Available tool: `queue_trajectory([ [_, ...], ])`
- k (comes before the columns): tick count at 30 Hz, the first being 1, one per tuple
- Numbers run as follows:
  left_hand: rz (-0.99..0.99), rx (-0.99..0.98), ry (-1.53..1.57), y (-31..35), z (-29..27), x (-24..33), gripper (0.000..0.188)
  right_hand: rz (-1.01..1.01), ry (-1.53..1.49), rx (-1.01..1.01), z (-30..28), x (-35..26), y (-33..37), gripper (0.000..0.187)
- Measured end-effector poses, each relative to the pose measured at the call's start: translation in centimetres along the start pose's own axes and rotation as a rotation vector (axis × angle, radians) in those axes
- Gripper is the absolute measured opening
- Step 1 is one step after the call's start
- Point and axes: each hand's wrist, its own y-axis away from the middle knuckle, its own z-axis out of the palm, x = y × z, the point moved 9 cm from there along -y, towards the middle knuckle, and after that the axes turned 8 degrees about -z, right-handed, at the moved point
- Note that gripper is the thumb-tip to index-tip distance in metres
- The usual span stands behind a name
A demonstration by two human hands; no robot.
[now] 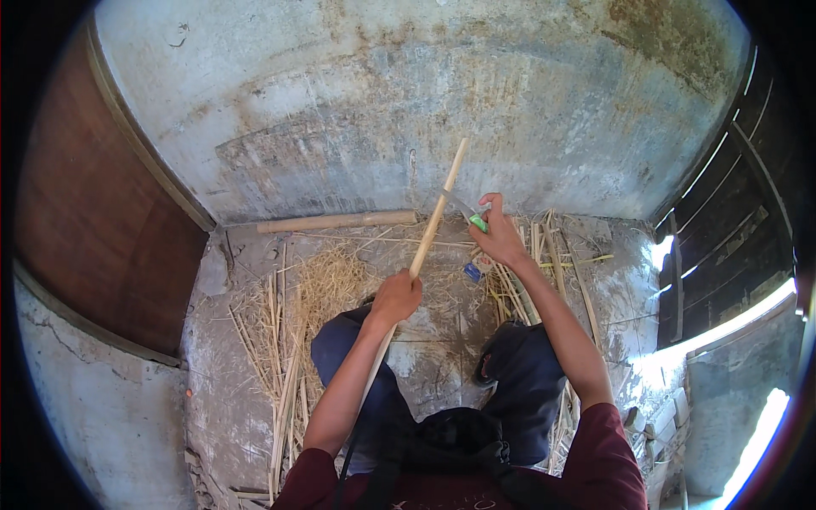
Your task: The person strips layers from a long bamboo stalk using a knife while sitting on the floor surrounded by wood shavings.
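My left hand (397, 297) is closed around a long pale bamboo strip (433, 223), which slants up and away toward the wall. The strip's lower end runs back under my left forearm and past my left thigh. In my right hand (501, 235) is a knife (460, 204) with a bright green handle, gripped with the index finger raised. Its thin blade reaches left to the upper part of the strip and appears to touch it; the exact contact is too small to tell.
Curly shavings (331, 285) cover the floor on the left, beside several long thin strips (289, 399). A thick bamboo pole (336, 222) lies along the stained wall (340, 127). More strips (552, 255) and a small blue packet (473, 272) lie at the right. Dark wooden boards (722, 246) stand far right.
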Motion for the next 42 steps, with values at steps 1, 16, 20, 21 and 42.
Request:
queue_trajectory([
  [1, -0.079, -0.030, 0.005, -0.5, 0.7, -0.5, 0.036, -0.008, 0.000, -0.024, 0.4, 0.4, 0.0, 0.044],
  [16, -0.127, -0.165, 0.705, 0.2, 3.0, 0.1, 0.060, -0.154, -0.014, -0.200, 3.4, -2.0, 0.8, 0.040],
  [20, -0.157, -0.161, 0.727, 0.6, 2.5, 0.0, 0.060, -0.115, 0.079, -0.335, 4.5, -1.8, 0.7, 0.027],
  [21, -0.156, -0.163, 0.722, 0.6, 2.5, 0.0, 0.059, -0.114, 0.080, -0.337, 4.8, -1.3, 0.7, 0.027],
  [42, 0.076, 0.107, 0.392, 2.9, -0.4, 2.9, 0.039, -0.296, 0.490, -0.181, 6.2, -5.8, 1.0, 0.015],
])
